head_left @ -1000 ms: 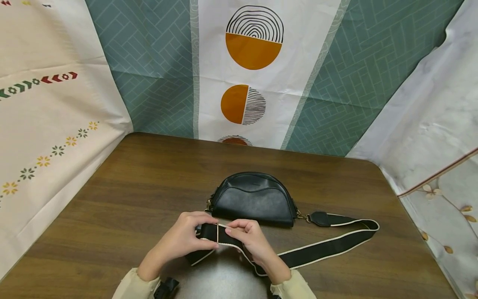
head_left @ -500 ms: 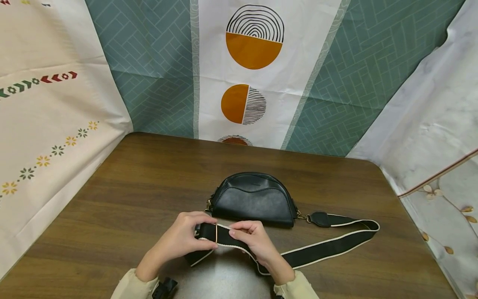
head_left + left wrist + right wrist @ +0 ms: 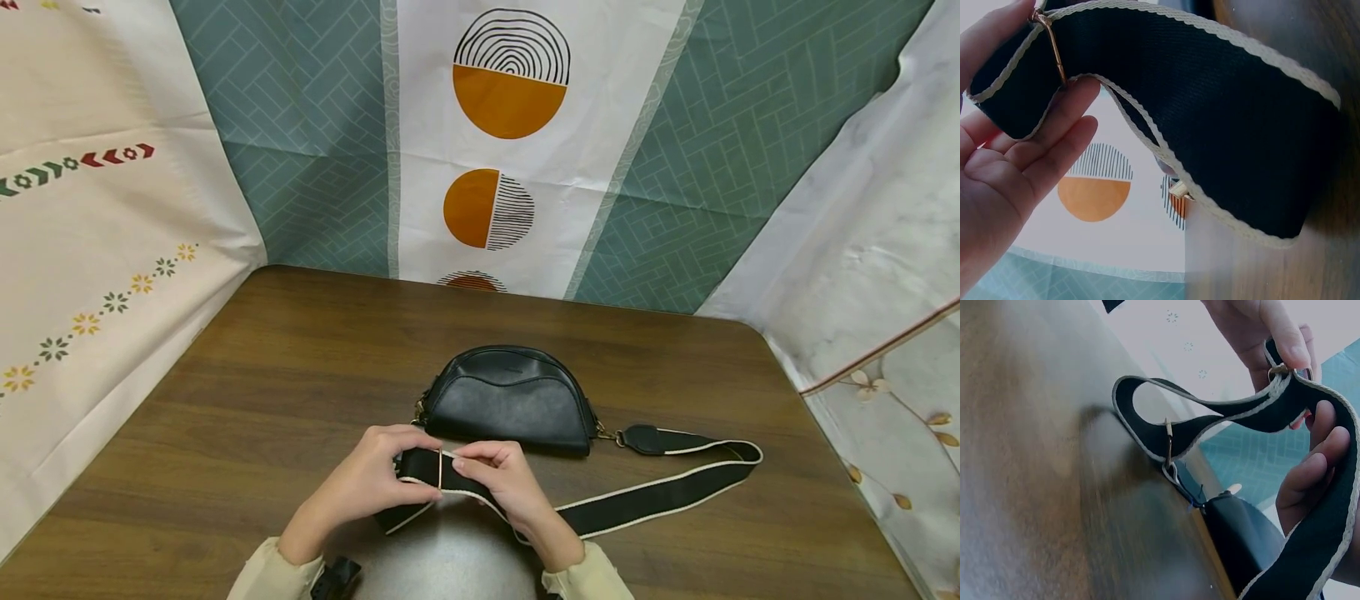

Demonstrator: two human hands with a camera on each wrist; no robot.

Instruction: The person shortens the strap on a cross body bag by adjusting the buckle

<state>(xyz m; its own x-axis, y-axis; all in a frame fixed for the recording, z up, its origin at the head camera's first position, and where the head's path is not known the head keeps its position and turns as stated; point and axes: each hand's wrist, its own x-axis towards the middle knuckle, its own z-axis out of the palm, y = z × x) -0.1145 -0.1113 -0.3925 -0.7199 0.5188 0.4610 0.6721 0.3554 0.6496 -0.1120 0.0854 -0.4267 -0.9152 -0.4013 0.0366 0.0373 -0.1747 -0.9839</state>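
A black shoulder strap with cream edging (image 3: 652, 498) runs from the right end of a black half-moon handbag (image 3: 510, 408) across the table and up to both hands. My left hand (image 3: 367, 475) pinches the gold-coloured slide buckle (image 3: 1055, 53) between thumb and fingers, with the strap passing through it. Just right of the buckle, my right hand (image 3: 506, 483) pinches the strap between thumb and fingers. In the right wrist view the strap makes a loop beyond the buckle, and a second metal ring (image 3: 1169, 442) sits on that loop close to the handbag's end.
The brown wooden table (image 3: 300, 350) lies under everything. A teal and white patterned cloth (image 3: 315, 167) hangs behind its far edge. Pale cloths hang at the left and right sides. A gold clasp (image 3: 606, 433) joins the strap to the bag.
My right hand shifts slightly right along with the strap, then comes back left toward the buckle. The left hand and buckle move only a little. The handbag stays put.
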